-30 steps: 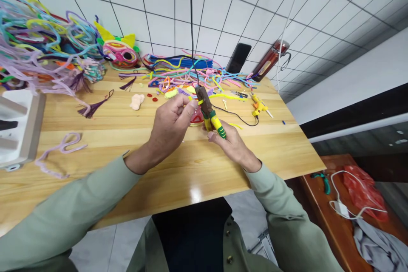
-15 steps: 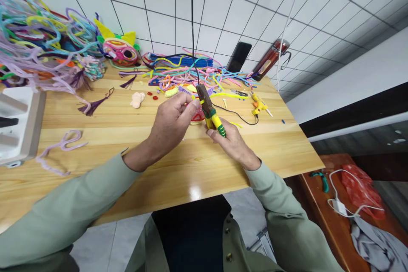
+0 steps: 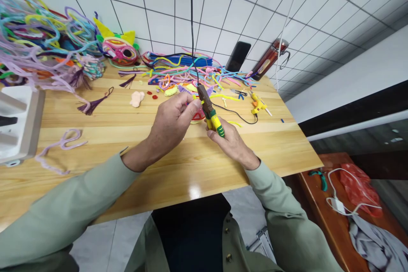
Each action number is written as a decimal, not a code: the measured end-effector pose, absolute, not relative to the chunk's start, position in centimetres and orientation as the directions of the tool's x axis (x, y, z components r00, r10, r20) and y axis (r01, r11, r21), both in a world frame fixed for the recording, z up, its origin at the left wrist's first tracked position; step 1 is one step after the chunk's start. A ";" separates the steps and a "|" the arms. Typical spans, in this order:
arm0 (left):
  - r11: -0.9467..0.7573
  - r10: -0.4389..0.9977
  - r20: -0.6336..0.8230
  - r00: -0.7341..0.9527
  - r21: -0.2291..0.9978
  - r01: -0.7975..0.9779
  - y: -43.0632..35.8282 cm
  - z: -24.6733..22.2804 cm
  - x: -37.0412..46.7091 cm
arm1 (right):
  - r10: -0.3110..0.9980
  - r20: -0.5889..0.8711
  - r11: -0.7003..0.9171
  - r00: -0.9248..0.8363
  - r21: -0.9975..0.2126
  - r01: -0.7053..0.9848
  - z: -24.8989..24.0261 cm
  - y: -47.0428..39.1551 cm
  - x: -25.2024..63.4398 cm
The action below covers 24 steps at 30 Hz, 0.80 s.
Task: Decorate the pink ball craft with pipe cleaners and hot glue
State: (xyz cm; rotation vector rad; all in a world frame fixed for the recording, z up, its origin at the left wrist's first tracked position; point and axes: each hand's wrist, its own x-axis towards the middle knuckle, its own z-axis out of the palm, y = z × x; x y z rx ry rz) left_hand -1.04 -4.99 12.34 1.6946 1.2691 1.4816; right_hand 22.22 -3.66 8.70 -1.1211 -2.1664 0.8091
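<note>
My right hand [image 3: 234,139] is wrapped round the handles of a pair of pliers [image 3: 214,121], yellow and green with dark, rusty-looking jaws pointing up and away. At those jaws, my left hand [image 3: 172,120] pinches a short bit of yellow pipe cleaner [image 3: 202,102] between thumb and forefinger; most of it is hidden by the fingers. Both hands are raised over the wooden table. Partly covered behind them lies a pink and red piece [image 3: 199,114] with purple pointed ears [image 3: 209,90]. Whether the jaws are closed on the yellow bit, I cannot tell.
Many coloured pipe cleaners [image 3: 51,38] pile up at the left, beside a cat-like mask [image 3: 123,51]. A yellow glue gun [image 3: 258,104] lies at the right. Behind stand a phone [image 3: 238,56] and a brown bottle [image 3: 269,59]. A black cable [image 3: 192,21] hangs down the middle.
</note>
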 end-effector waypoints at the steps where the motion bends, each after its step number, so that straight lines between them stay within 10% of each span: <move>1: -0.404 0.898 0.436 -0.052 0.868 0.290 -4.9 12.3 -1.0 | 0.845 0.202 0.469 -0.495 -0.727 0.502 8.7 -3.6 22.2; 24: -0.475 0.864 0.504 -0.001 0.814 0.334 -5.1 12.9 -1.2 | 0.891 0.221 0.432 -0.396 -0.683 0.589 7.6 -3.9 22.1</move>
